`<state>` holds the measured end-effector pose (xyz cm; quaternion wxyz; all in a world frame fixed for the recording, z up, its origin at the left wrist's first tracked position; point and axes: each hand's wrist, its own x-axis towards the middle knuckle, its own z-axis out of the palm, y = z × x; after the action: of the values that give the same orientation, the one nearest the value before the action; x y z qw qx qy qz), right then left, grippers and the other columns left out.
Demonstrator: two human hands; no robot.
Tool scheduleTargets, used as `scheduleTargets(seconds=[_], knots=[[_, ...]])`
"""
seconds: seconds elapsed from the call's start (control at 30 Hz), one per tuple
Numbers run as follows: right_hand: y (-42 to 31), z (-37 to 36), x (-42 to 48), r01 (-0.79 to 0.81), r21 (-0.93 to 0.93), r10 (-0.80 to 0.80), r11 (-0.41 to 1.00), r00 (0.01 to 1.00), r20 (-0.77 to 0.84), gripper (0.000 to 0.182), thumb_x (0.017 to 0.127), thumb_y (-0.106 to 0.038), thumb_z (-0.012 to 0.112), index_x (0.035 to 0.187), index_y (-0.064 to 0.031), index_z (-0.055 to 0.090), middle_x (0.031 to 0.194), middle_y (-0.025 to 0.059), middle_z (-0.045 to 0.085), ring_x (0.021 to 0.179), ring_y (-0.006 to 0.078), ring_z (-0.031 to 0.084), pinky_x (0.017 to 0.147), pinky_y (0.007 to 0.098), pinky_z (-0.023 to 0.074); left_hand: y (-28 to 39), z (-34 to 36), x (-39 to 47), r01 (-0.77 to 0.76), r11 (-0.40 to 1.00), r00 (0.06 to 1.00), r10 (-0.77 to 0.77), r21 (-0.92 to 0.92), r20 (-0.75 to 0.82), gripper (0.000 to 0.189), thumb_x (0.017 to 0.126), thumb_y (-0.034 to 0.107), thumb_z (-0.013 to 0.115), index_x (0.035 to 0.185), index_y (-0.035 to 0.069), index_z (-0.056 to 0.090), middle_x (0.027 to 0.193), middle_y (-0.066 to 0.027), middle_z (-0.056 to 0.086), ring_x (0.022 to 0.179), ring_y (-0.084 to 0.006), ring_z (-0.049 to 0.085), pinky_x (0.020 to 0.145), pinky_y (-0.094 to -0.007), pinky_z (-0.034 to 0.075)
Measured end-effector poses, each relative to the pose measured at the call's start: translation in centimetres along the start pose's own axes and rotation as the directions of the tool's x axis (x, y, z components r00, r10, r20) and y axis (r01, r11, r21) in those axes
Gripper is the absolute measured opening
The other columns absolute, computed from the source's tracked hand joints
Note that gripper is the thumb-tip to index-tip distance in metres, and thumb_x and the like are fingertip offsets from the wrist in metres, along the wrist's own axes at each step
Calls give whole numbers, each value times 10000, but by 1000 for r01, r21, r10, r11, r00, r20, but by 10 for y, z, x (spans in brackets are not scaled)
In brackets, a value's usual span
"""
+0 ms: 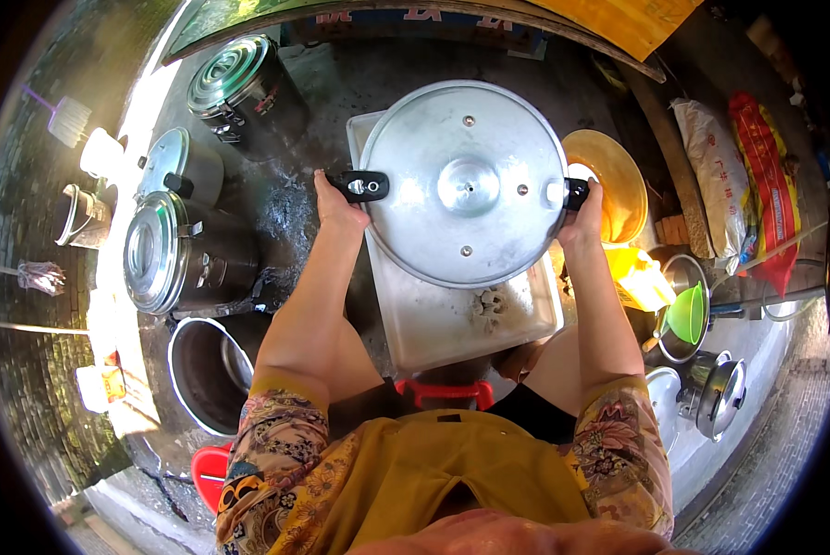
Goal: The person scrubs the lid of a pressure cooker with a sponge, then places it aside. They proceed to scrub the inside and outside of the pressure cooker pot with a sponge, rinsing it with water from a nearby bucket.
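Note:
A large round aluminium pressure-cooker lid (422, 236) faces up in front of me, with a recessed centre and a few small fittings. My left hand (342, 208) grips its left black handle (365, 186), thumb along the outer side. On the opposite rim, my right hand (584, 220) is closed around the other black handle (576, 193). Below the lid lies a pale rectangular plastic tray (422, 340), its near part showing dark, wet-looking residue. The lid hides the tray's far part, and whether a pot body is beneath it I cannot tell.
Lidded metal pots (210, 260) and an open pot (210, 374) stand at left. To the right are a yellow basin (627, 180), a yellow container (637, 277), a metal bowl (672, 340) with a green ladle (685, 316), and sacks (713, 173). A wooden-edged board (415, 5) overhangs the far side.

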<state>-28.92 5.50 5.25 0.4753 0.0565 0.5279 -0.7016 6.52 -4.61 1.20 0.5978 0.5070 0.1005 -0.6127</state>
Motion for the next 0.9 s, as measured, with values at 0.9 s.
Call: scheduleTargets(seconds=[0.9], knots=[[-7, 12, -15, 136, 57, -140, 989, 988, 65, 413, 883, -470, 524, 1097, -127, 609, 1017, 24, 673, 978, 185, 616, 960, 349, 453, 3, 4, -3, 80, 995, 991, -73, -57, 111, 404, 890, 529, 497, 988, 144, 576, 982, -8, 623, 955, -187, 592, 921, -379, 458]])
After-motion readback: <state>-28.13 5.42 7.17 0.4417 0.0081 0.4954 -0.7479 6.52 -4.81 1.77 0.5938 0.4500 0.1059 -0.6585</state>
